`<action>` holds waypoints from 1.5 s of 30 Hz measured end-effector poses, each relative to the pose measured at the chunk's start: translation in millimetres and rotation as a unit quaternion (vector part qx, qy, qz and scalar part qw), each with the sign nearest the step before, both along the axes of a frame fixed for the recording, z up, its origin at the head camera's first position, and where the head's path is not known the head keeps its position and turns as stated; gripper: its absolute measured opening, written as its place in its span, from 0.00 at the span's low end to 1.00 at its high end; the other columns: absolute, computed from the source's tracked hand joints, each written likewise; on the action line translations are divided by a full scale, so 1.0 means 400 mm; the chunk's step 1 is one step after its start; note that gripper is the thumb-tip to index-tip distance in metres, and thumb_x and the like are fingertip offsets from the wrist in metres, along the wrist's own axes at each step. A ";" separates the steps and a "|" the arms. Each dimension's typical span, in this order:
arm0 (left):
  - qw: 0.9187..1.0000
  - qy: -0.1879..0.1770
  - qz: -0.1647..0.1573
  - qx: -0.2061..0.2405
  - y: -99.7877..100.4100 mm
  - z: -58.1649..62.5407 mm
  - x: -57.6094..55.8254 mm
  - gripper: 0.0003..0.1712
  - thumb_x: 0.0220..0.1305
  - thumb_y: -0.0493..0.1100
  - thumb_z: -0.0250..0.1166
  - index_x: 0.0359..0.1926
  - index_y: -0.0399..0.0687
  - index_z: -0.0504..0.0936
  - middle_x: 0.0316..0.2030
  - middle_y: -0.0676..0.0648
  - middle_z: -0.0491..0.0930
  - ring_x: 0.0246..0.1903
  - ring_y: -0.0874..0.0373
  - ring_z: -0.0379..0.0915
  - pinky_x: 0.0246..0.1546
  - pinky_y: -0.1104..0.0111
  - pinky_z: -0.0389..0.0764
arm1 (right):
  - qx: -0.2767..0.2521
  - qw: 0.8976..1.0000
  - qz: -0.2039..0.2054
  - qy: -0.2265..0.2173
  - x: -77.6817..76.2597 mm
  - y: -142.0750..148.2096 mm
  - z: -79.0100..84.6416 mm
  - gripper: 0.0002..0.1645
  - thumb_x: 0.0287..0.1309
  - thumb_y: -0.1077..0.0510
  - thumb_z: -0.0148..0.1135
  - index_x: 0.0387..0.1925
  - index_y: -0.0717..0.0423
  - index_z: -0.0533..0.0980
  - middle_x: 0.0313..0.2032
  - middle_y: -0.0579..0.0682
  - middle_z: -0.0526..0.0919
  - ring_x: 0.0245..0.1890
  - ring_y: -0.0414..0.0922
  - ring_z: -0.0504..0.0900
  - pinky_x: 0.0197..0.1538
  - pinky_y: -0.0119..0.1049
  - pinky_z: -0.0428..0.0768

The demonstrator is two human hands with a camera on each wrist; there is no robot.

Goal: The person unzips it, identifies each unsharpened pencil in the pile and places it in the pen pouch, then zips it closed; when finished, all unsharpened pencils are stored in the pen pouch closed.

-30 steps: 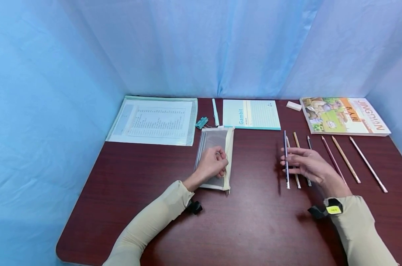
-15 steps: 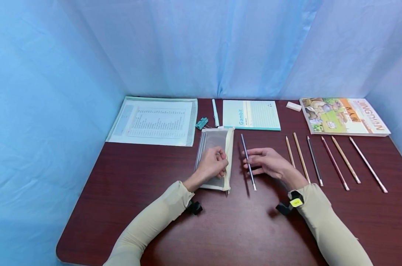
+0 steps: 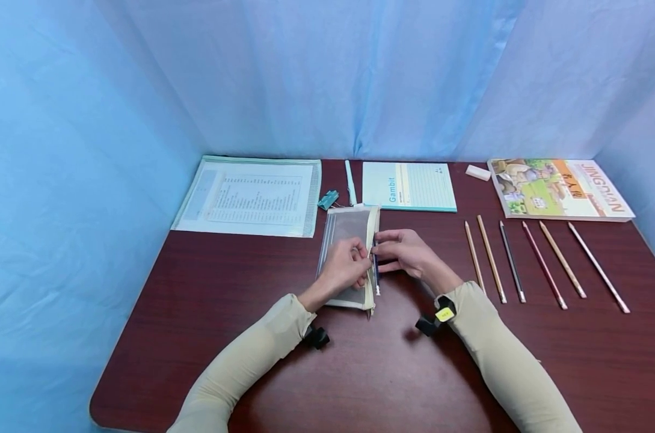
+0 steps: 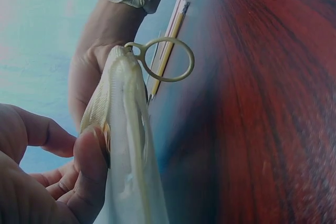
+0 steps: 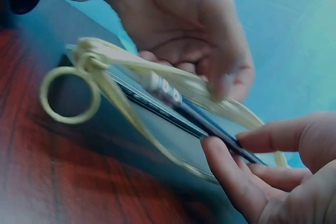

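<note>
A see-through zip pencil pouch (image 3: 350,224) with a cream edge lies on the table in the head view. My left hand (image 3: 344,263) pinches one side of its mouth between thumb and finger. My right hand (image 3: 408,251) holds a dark blue pencil (image 3: 378,281) along the mouth. In the right wrist view the mouth gapes, and the pencil's white eraser end (image 5: 160,85) lies between the two edges, thumb and fingers on the shaft. A dark strip with lettering (image 5: 144,100) shows beneath it. From the pouch's near corner hangs a cream ring (image 4: 192,59).
Right of the hands, several pencils (image 3: 510,255) lie in a row. Behind stand a notebook (image 3: 421,186), a white eraser (image 3: 478,172), a picture book (image 3: 544,207), a pale pen (image 3: 350,180), a teal binder clip (image 3: 328,199) and a document folder (image 3: 251,225). Blue curtains surround the table.
My right hand has carried the blue pencil leftward from the pencil row to the pouch's mouth. The left hand has kept its pinch on the pouch edge.
</note>
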State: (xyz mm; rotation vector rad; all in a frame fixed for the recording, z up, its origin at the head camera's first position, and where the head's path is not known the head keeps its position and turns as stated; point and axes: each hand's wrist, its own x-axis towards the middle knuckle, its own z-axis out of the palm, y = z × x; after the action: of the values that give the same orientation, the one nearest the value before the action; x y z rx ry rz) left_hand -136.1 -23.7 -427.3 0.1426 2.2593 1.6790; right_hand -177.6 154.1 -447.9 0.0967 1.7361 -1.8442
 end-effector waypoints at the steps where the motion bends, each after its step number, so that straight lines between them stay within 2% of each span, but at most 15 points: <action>1: 1.000 0.002 0.002 -0.001 0.000 0.000 0.000 0.02 0.58 0.29 0.57 0.30 0.37 0.74 0.14 0.49 0.75 0.08 0.61 0.71 0.09 0.65 0.80 | 0.005 1.000 -0.009 0.002 0.001 -0.007 0.001 0.35 0.64 0.71 0.53 0.70 0.76 0.54 0.29 0.42 0.84 0.31 0.35 0.85 0.34 0.34 0.90; 8: 1.000 0.006 0.003 -0.009 0.000 0.000 0.000 0.03 0.56 0.29 0.56 0.32 0.35 0.75 0.14 0.50 0.75 0.08 0.61 0.71 0.09 0.66 0.80 | 0.051 0.998 -0.036 0.028 0.018 -0.032 0.014 0.32 0.65 0.71 0.53 0.68 0.77 0.59 0.32 0.46 0.83 0.30 0.36 0.84 0.33 0.33 0.90; 15: 1.000 0.012 -0.001 -0.010 0.001 -0.001 0.002 0.03 0.58 0.30 0.57 0.29 0.39 0.74 0.14 0.49 0.75 0.08 0.62 0.71 0.11 0.62 0.82 | 0.075 0.995 -0.031 0.063 0.035 0.014 0.047 0.28 0.67 0.68 0.54 0.66 0.75 0.64 0.35 0.48 0.86 0.33 0.38 0.87 0.37 0.39 0.91; 20: 1.000 0.016 0.000 -0.010 0.002 -0.003 0.003 0.04 0.57 0.29 0.56 0.29 0.40 0.74 0.14 0.50 0.75 0.08 0.62 0.71 0.12 0.59 0.83 | 0.086 0.990 -0.044 0.106 0.048 0.099 0.089 0.28 0.68 0.66 0.53 0.65 0.75 0.64 0.34 0.43 0.87 0.33 0.35 0.88 0.39 0.37 0.91; 24: 1.000 0.017 0.002 -0.013 0.003 -0.005 0.003 0.04 0.57 0.29 0.56 0.29 0.39 0.74 0.14 0.50 0.74 0.08 0.62 0.71 0.12 0.59 0.83 | 0.054 0.987 -0.076 0.134 0.060 0.198 0.117 0.15 0.68 0.64 0.56 0.54 0.60 0.75 0.32 0.38 0.89 0.34 0.35 0.89 0.38 0.34 0.90; 27: 1.000 0.016 0.003 -0.012 0.002 -0.006 0.003 0.03 0.57 0.29 0.56 0.30 0.38 0.74 0.14 0.50 0.74 0.08 0.62 0.71 0.12 0.59 0.83 | 0.011 0.984 -0.104 0.145 0.070 0.279 0.119 0.11 0.67 0.65 0.58 0.44 0.46 0.79 0.34 0.39 0.89 0.34 0.37 0.90 0.36 0.34 0.90; 33: 1.000 0.012 0.003 -0.002 -0.001 -0.007 0.001 0.04 0.57 0.28 0.55 0.30 0.38 0.74 0.14 0.49 0.74 0.08 0.62 0.71 0.11 0.62 0.83 | -0.020 0.977 -0.160 0.143 0.093 0.411 0.099 0.13 0.65 0.67 0.59 0.41 0.45 0.81 0.33 0.41 0.90 0.32 0.39 0.90 0.34 0.34 0.90; 38: 1.000 0.014 0.002 -0.003 -0.001 -0.007 0.003 0.04 0.56 0.28 0.55 0.30 0.38 0.74 0.14 0.49 0.75 0.08 0.62 0.71 0.11 0.62 0.83 | 0.021 0.978 -0.159 0.133 0.108 0.474 0.066 0.17 0.67 0.68 0.56 0.40 0.40 0.81 0.31 0.38 0.89 0.31 0.36 0.89 0.34 0.32 0.89; 41: 1.000 0.013 0.002 -0.006 0.000 -0.006 0.005 0.04 0.56 0.28 0.55 0.30 0.38 0.74 0.14 0.49 0.75 0.08 0.62 0.72 0.11 0.62 0.83 | 0.086 0.975 -0.147 0.144 0.112 0.488 0.047 0.16 0.67 0.68 0.56 0.41 0.41 0.79 0.31 0.34 0.88 0.31 0.33 0.88 0.33 0.30 0.89; 43: 1.000 0.012 0.002 -0.006 0.002 -0.006 0.006 0.04 0.56 0.28 0.55 0.30 0.38 0.74 0.14 0.49 0.74 0.08 0.63 0.71 0.11 0.62 0.83 | 0.159 0.964 -0.137 0.165 0.114 0.488 0.040 0.12 0.67 0.67 0.56 0.47 0.51 0.78 0.29 0.31 0.86 0.30 0.30 0.86 0.33 0.29 0.89; 45: 1.000 0.011 0.002 -0.006 0.003 -0.005 0.007 0.04 0.56 0.28 0.55 0.30 0.38 0.74 0.14 0.49 0.75 0.08 0.62 0.71 0.11 0.62 0.83 | 0.243 0.943 -0.123 0.192 0.114 0.485 0.037 0.15 0.66 0.66 0.58 0.53 0.62 0.75 0.29 0.31 0.85 0.28 0.26 0.84 0.31 0.27 0.88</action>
State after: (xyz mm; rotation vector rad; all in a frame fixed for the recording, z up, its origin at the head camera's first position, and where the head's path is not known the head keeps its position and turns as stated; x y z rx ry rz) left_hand -133.5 -22.5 -429.1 0.1531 2.2872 1.6727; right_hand -132.0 348.0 -433.1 0.1635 2.5325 -1.6319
